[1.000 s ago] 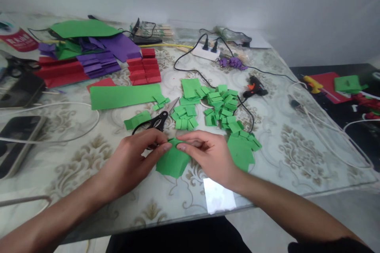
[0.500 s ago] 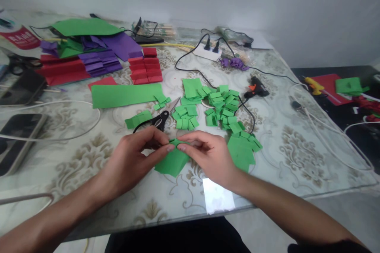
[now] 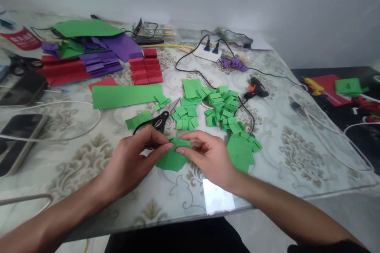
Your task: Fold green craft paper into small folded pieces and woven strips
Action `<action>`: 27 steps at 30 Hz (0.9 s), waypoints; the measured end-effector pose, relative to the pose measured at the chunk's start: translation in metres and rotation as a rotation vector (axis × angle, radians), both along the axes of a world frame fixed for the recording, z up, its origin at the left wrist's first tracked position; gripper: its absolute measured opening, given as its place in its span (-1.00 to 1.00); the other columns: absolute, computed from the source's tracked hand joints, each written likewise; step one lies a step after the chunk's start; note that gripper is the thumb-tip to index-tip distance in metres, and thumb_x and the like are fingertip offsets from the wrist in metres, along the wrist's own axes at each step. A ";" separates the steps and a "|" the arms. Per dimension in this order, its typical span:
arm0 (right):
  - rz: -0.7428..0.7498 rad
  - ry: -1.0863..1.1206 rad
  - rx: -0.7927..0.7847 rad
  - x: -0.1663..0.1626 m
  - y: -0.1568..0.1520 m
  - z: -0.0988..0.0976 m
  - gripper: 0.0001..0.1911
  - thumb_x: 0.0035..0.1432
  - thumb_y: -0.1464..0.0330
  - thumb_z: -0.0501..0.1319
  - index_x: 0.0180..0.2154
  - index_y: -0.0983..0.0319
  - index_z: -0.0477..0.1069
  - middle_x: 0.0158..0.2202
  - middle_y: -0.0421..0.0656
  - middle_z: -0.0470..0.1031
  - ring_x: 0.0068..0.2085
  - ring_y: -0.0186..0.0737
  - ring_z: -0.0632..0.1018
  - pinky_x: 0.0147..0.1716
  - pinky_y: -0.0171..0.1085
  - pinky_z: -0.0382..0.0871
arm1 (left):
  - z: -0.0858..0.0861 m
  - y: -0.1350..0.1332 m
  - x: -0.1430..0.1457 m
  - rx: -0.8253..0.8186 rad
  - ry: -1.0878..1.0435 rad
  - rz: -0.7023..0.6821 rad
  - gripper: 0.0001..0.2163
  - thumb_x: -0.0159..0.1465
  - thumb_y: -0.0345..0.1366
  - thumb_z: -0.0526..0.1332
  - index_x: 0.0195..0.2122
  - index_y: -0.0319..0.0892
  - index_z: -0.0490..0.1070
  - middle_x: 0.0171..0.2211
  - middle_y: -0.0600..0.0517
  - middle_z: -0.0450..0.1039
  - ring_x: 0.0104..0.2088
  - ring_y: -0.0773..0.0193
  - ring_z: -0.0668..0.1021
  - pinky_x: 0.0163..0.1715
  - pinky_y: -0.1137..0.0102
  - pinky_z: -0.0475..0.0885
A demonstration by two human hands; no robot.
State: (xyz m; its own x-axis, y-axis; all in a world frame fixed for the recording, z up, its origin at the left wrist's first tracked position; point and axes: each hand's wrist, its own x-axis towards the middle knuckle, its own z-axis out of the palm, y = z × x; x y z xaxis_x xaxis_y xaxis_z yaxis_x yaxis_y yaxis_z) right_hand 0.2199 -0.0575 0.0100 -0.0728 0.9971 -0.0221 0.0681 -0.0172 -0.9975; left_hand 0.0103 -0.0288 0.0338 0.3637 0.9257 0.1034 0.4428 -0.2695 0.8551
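Note:
Between my hands is a piece of green paper [image 3: 172,161], its top edge folded over. My left hand [image 3: 138,156] pinches the left end of the fold with thumb and forefinger. On the other end, my right hand [image 3: 209,154] grips the fold the same way, thumb in front. Black-handled scissors [image 3: 158,120] lie just beyond my left hand, blades pointing away and to the right. Past my right hand spreads a heap of small folded green paper pieces [image 3: 221,104]. A larger green sheet [image 3: 241,154] lies to its right, partly hidden by my hand.
A long green strip [image 3: 124,95] and pleated red paper [image 3: 145,69] lie farther back. At the back stands a white power strip [image 3: 208,52] with black cords. A black glue gun [image 3: 255,88] rests at right. Phones [image 3: 20,138] and a white cable lie at left.
The folded top of the green paper has tilted, so more of the fold shows between my fingers. My hands have barely shifted, and the things on the table stay put.

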 end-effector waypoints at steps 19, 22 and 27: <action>-0.001 -0.006 -0.026 -0.001 0.001 0.001 -0.74 0.11 0.22 0.50 -0.19 0.18 0.62 -0.53 -0.29 0.41 -0.50 -0.32 0.43 -0.49 -0.31 0.33 | 0.000 -0.002 0.002 -0.019 -0.019 0.048 -0.87 0.36 -0.18 0.36 -0.14 -0.07 0.55 -0.36 0.10 0.66 -0.40 0.27 0.66 -0.38 0.44 0.57; -0.007 0.002 -0.021 -0.001 0.002 0.002 -0.74 0.08 0.22 0.52 -0.22 0.18 0.62 -0.56 -0.33 0.33 -0.53 -0.35 0.35 -0.52 -0.32 0.25 | -0.001 -0.001 0.001 -0.033 0.002 0.038 -0.88 0.38 -0.17 0.35 -0.13 -0.05 0.59 -0.33 0.11 0.68 -0.37 0.27 0.67 -0.32 0.44 0.58; -0.019 0.000 -0.014 -0.001 0.002 0.002 -0.75 0.04 0.25 0.54 -0.24 0.18 0.63 -0.58 -0.35 0.29 -0.55 -0.38 0.30 -0.54 -0.33 0.19 | -0.002 0.001 0.002 -0.115 -0.031 0.013 -0.84 0.40 -0.16 0.32 -0.10 -0.07 0.61 -0.28 0.07 0.69 -0.30 0.24 0.69 -0.28 0.43 0.58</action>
